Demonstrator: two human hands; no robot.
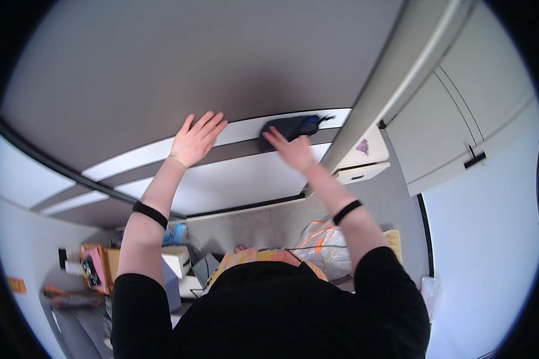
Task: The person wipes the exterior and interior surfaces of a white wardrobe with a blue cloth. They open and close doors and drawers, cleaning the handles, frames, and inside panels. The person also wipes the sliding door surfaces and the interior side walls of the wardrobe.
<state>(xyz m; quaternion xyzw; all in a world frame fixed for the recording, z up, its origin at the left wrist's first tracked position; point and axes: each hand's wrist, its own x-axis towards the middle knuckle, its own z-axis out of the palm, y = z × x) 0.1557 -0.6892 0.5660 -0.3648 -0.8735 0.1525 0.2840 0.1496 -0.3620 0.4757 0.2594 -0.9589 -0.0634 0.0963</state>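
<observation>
A tall grey panel with white stripes (269,175), which looks like a wardrobe's sliding door, stands before me. My left hand (195,140) rests on it with its fingers apart and nothing in them. Further right, my right hand (292,148) presses a dark cloth or mitt (288,128) against the upper white stripe. The cloth has a blue patch and a short dark strap at its right end. This hand is blurred, and its fingers lie over the cloth. A black band circles each forearm.
Right of the panel runs a pale upright frame (404,89), with a small white drawer unit (364,172) behind it. White cabinets (458,121) stand at right. Clear plastic bags (328,251) lie on the floor. Cardboard boxes (112,264) are at lower left.
</observation>
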